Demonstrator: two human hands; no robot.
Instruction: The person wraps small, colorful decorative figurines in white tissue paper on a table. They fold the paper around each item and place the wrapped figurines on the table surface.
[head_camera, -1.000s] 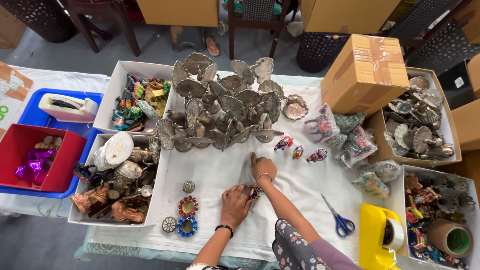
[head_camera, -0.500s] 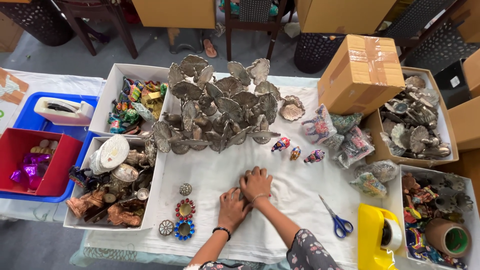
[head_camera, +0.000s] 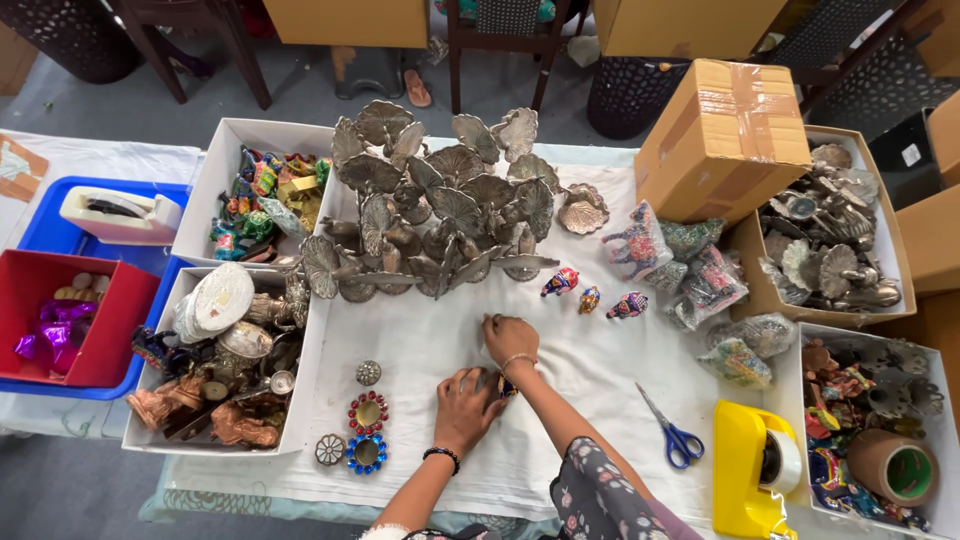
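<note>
Both hands (head_camera: 490, 375) rest palm-down, touching, on the white cloth (head_camera: 420, 340).

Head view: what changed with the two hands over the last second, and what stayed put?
The right hand drew back from its reach toward the small painted figurines and now lies flat on the white cloth. The left hand stayed low on the cloth, now beside the right one, with a small colourful piece between them. The metal leaf ornaments, scissors and round jewelled holders did not move.

Bright, even light; sharp, soft shadows.
</note>
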